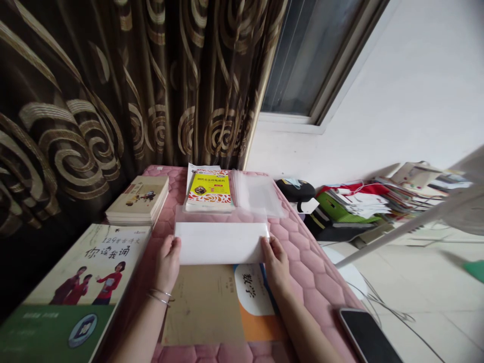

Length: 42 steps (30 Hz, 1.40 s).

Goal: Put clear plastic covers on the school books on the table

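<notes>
Between my two hands stretches a white rectangular sheet (219, 244), with a clear plastic edge showing along its far side. My left hand (169, 257) pinches its left end, thumb on top. At the right end my right hand (275, 259) grips the corner in the same way. Below the sheet lies an open-spread book cover (206, 305), brown on the left and orange, white and blue on the right; the sheet hides its upper edge. Beyond the sheet are a yellow, red and white book (209, 191) and a stack of clear plastic covers (257, 194).
A pink quilted mattress (315, 282) carries everything. On its left are a large green-and-cream book (86, 292) and a stack of smaller books (139, 199). A phone (368, 335) lies at the right edge. A white fan pole (393, 222), cables and piled papers (359, 201) stand beyond.
</notes>
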Available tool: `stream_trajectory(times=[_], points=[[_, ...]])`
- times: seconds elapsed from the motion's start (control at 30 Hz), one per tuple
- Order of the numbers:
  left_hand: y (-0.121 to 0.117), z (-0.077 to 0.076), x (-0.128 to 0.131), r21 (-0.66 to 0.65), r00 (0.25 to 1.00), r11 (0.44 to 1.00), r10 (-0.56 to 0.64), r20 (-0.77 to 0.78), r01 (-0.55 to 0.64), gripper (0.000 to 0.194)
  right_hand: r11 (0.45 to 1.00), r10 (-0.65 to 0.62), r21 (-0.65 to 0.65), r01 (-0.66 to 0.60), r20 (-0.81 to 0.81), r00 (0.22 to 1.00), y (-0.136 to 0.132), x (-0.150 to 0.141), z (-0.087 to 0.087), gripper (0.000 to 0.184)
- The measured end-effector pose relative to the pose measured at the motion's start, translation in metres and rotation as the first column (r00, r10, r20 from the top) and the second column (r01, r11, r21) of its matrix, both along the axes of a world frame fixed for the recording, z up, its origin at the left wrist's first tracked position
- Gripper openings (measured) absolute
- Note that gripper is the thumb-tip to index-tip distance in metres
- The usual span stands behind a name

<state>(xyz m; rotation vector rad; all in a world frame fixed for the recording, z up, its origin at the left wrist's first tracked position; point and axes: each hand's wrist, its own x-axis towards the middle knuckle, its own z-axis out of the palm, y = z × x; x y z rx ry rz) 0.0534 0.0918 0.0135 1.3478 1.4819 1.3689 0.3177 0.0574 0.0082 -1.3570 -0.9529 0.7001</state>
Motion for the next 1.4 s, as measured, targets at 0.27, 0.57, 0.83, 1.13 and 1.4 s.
stream_trajectory(times=[0.27, 0.57, 0.83, 1.13, 1.4], points=[[-0.001, 0.0, 0.001, -0.012, 1.0, 1.0, -0.002, -0.009, 0.001, 0.035, 0.999, -0.043, 0.004, 0.043, 0.059, 0.997, 0.002, 0.0, -0.002, 0.037], [0.001, -0.002, 0.001, 0.003, 1.0, 1.0, -0.007, 0.005, 0.007, 0.032, 1.0, 0.017, 0.021, -0.018, 0.031, 0.999, 0.0, 0.001, 0.0, 0.034], [0.0, -0.003, 0.002, 0.002, 1.0, 1.0, 0.012, -0.012, -0.012, 0.034, 0.998, -0.054, -0.021, 0.056, 0.098, 0.994, -0.001, -0.002, 0.004, 0.039], [-0.002, 0.002, 0.002, 0.012, 0.999, 1.0, -0.02, 0.026, 0.02, 0.033, 0.998, -0.06, -0.01, 0.061, 0.082, 0.995, 0.0, 0.0, 0.0, 0.039], [-0.002, -0.001, 0.002, 0.009, 1.0, 1.0, -0.004, 0.003, 0.004, 0.035, 0.999, -0.048, -0.008, 0.049, 0.064, 0.997, 0.003, 0.002, -0.008, 0.04]])
